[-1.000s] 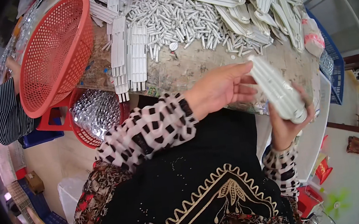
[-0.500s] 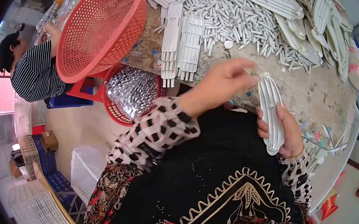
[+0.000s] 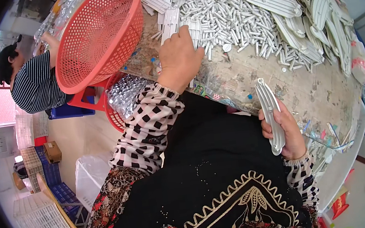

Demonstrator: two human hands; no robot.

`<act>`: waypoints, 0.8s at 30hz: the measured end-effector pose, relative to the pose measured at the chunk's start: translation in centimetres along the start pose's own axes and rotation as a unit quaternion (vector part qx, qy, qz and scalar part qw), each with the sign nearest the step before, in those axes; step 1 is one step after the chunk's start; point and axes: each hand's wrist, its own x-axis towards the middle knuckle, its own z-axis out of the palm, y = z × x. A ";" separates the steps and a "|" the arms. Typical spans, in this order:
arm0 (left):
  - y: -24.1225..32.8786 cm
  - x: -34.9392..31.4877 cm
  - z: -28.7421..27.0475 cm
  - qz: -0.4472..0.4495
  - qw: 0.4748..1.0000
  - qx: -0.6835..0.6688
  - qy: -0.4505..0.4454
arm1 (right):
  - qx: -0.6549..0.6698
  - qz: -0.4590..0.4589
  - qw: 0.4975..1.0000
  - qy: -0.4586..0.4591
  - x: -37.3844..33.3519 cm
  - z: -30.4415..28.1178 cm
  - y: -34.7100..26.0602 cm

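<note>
My right hand (image 3: pixel 289 131) is closed around a long white plastic piece (image 3: pixel 272 117) with lengthwise ridges and a rounded lower end. It holds the piece upright in front of my body, near the table's edge. My left hand (image 3: pixel 181 60) reaches over the white ribbed plastic strips (image 3: pixel 169 23) at the left of the table. Its thumb stands apart from the bent fingers, which lie over the strips and hide part of them. A large heap of short white-and-grey sticks (image 3: pixel 230 18) lies just beyond.
Long white ridged pieces (image 3: pixel 271 0) are piled at the far right of the worn table (image 3: pixel 227 75). A red perforated basket (image 3: pixel 102 37) tilts at the left, above another basket (image 3: pixel 115 117) of shiny silvery pieces (image 3: pixel 126 95). A person in a striped shirt (image 3: pixel 37 83) works at the far left.
My left hand has moved left and away from me, from beside the ridged piece to the ribbed strips. My right hand still holds its piece, now tilted slightly more to the left.
</note>
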 end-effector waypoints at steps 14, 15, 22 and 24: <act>7.7 -6.0 -5.2 -0.122 0.525 -0.742 -0.398 | -0.100 -0.243 0.963 0.064 4.9 5.2 -4.4; 8.0 -6.0 -4.9 -0.123 0.524 -0.742 -0.400 | -0.088 -0.224 0.969 0.055 4.6 5.3 -4.1; 8.1 -5.7 -3.1 -0.107 0.476 -0.762 -0.427 | -0.270 -0.341 0.896 0.092 1.7 2.0 -1.4; 8.8 -5.8 -2.5 -0.123 0.477 -0.790 -0.365 | -0.347 -0.379 0.852 0.099 0.7 2.1 -0.4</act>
